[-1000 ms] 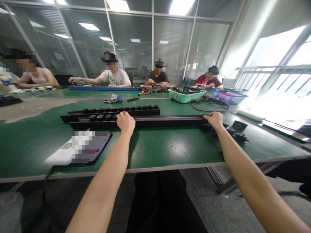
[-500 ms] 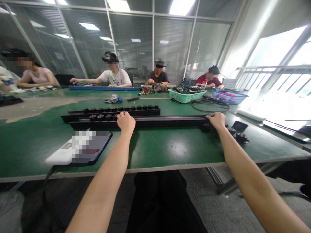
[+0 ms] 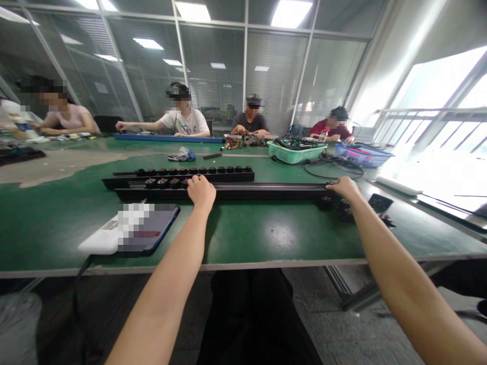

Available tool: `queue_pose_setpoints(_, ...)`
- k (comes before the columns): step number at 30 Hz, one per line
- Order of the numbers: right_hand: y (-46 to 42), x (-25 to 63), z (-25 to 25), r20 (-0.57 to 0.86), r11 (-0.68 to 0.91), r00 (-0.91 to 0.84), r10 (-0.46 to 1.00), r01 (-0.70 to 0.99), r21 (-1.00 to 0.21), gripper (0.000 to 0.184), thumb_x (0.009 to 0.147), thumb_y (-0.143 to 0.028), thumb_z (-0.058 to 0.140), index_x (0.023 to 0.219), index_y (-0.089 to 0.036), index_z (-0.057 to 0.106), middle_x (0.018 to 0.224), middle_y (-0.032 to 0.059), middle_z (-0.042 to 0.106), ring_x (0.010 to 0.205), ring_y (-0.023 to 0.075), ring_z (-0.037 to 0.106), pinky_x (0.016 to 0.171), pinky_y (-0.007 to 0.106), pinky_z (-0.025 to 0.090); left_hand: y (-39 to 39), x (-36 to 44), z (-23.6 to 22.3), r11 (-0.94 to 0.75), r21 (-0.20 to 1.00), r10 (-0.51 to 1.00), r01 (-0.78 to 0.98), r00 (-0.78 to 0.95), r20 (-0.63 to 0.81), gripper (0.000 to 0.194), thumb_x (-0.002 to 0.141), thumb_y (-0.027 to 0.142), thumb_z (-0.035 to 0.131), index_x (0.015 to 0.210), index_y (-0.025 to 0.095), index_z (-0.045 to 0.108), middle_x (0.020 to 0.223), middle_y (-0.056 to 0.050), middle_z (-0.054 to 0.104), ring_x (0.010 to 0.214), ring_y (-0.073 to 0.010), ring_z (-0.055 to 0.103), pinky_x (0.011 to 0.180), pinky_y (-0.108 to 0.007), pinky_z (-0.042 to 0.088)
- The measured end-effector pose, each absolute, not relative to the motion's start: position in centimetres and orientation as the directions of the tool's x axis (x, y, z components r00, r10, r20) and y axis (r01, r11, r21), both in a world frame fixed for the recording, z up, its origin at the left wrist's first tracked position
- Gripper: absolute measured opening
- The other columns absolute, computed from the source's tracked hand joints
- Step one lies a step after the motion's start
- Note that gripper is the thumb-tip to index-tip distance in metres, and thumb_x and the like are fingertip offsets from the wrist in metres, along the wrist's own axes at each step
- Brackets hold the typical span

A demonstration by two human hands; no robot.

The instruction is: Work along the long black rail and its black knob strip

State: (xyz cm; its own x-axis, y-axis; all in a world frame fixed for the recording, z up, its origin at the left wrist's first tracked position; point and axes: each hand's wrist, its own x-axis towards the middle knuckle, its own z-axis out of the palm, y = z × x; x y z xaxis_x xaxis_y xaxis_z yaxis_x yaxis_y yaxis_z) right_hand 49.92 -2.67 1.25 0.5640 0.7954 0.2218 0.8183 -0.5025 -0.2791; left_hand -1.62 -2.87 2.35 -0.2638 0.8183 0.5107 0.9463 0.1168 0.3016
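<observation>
A long black slotted rail (image 3: 266, 191) lies across the green table in front of me. My left hand (image 3: 201, 192) is closed over the rail left of its middle, fingertips hidden behind the knuckles. Just left of it, several small round black parts (image 3: 162, 183) sit in a row in the slot. At the rail's right end my right hand (image 3: 345, 187) pinches the end between thumb and fingers; whether a small part is also in that pinch I cannot tell. Loose black parts (image 3: 344, 209) lie beside and partly behind my right wrist.
Behind it lies a second black rail (image 3: 228, 176) bearing a row of black parts. A phone (image 3: 162, 228) and white device (image 3: 99, 238) lie front left. Farther back are a green basket (image 3: 294, 153), black cable (image 3: 335, 165) and blue basket (image 3: 365, 154). Several people sit opposite.
The whole view has shifted slightly, so things appear a little farther right. Both hands keep about the same places on the rail.
</observation>
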Motion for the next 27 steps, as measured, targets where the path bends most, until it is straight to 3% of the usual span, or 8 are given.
queue_pose_setpoints(9,-4.1,49.1,0.0,0.33,-0.47,0.599,0.73,0.79,-0.394,0.03,0.083,-0.048,0.071,0.092,-0.019,0.071,0.094,0.012,0.074,0.1,0.0323,0.066,0.099,0.054,0.044,-3.2,-1.3,2.7,0.126,0.303,0.823,0.945,-0.27,0.499,0.041,0.098,0.02,0.043,0.13,0.009,0.066,0.137,-0.023,0.062,0.135,-0.0381,0.052,0.108,-0.048,0.05)
queue_pose_setpoints(17,-4.2,48.8,-0.6,0.355,-0.493,0.58,0.733,0.813,-0.309,0.032,0.089,-0.046,0.064,0.095,-0.017,0.074,0.094,0.0151,0.074,0.102,0.034,0.067,0.102,0.054,0.04,-3.3,-1.3,2.8,0.125,0.307,0.829,0.944,-0.269,0.491,0.042,0.099,0.02,0.042,0.131,0.007,0.065,0.137,-0.023,0.062,0.135,-0.0381,0.052,0.108,-0.047,0.05)
queue_pose_setpoints(27,-4.2,48.6,-0.2,0.315,-0.54,0.612,0.725,0.79,-0.291,0.034,0.092,-0.043,0.06,0.102,-0.015,0.075,0.102,0.018,0.075,0.107,0.0344,0.067,0.1,0.054,0.041,-3.3,-1.1,3.0,0.126,0.321,0.83,0.939,-0.277,0.484,0.042,0.098,0.021,0.043,0.132,0.01,0.065,0.139,-0.023,0.061,0.135,-0.0376,0.051,0.109,-0.048,0.05)
